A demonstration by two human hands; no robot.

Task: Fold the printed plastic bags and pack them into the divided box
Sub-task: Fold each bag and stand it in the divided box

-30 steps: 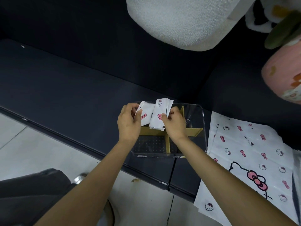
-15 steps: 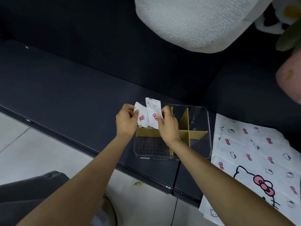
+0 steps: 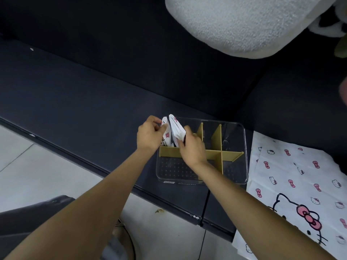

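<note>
The left hand [image 3: 150,136] pinches one folded printed bag [image 3: 167,135] at the far-left corner of the divided box [image 3: 242,177]. The right hand [image 3: 193,149] grips a second folded bag [image 3: 177,130] just beside the first, fingers curled round its lower edge. Both bags stand nearly upright in the far-left compartment, tops above the rim, touching each other. The box is clear plastic with tan dividers [image 3: 217,137] forming compartments; the others visible hold nothing, and a dotted base shows through the near ones. A small label on the near wall is too blurred to read. The box sits on a dark bench [image 3: 75,102] at frame centre. At lower right lies a flat stack of unfolded bags [image 3: 300,184], white with pink bows and cat-face print. A white textured cushion [image 3: 234,23] fills the upper right.
</note>
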